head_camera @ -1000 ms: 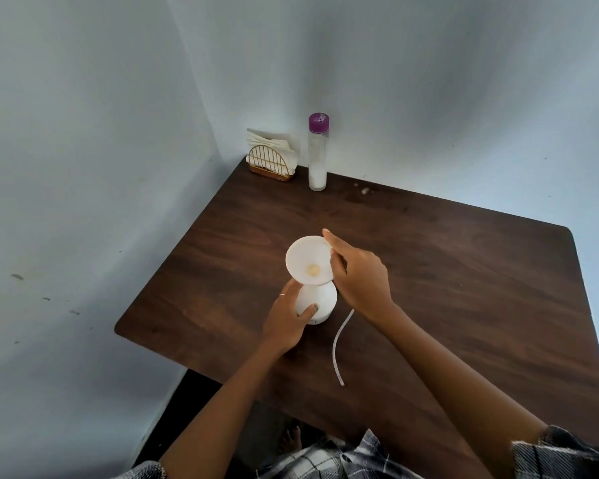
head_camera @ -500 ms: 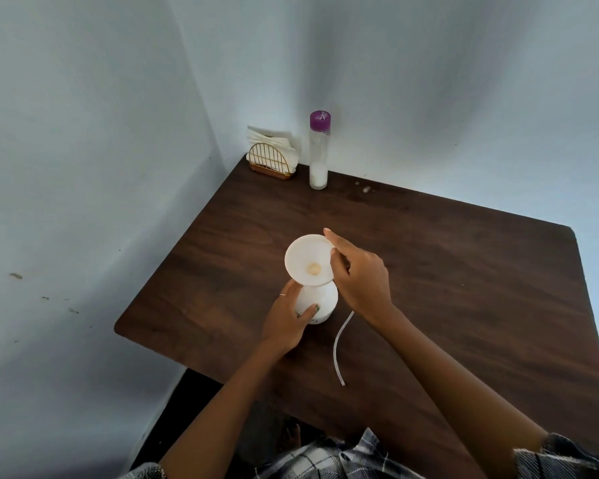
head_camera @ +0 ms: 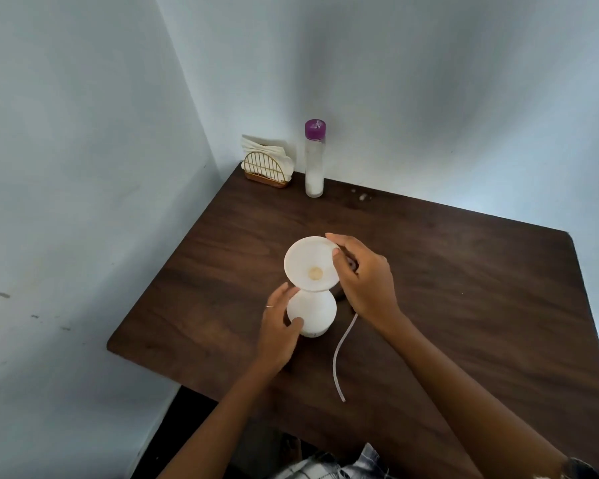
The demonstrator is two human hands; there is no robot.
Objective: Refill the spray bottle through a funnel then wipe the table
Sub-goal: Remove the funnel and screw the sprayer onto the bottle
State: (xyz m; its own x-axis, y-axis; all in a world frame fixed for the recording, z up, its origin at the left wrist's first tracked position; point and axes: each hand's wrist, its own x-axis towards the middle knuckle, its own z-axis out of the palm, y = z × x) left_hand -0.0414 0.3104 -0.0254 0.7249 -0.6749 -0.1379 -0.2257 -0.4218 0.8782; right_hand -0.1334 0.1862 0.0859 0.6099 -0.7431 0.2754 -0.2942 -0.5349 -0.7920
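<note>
A white spray bottle (head_camera: 313, 311) stands on the dark wooden table (head_camera: 446, 288), its top off. A white funnel (head_camera: 310, 264) sits in its neck, with a yellowish spot at the funnel's centre. My left hand (head_camera: 279, 328) wraps the bottle's left side. My right hand (head_camera: 362, 276) pinches the funnel's right rim with thumb and forefinger. A thin white dip tube (head_camera: 341, 361) lies on the table just right of the bottle; the sprayer head it belongs to is mostly hidden under my right hand.
A tall clear bottle with a purple cap (head_camera: 314, 159) stands at the far corner by the wall. Beside it is a gold wire napkin holder (head_camera: 267, 165) with white napkins. Small white specks (head_camera: 362, 197) lie near the far table edge. Walls close the left and far sides.
My left hand has slid a little lower on the bottle. My right hand has stayed on the funnel's rim.
</note>
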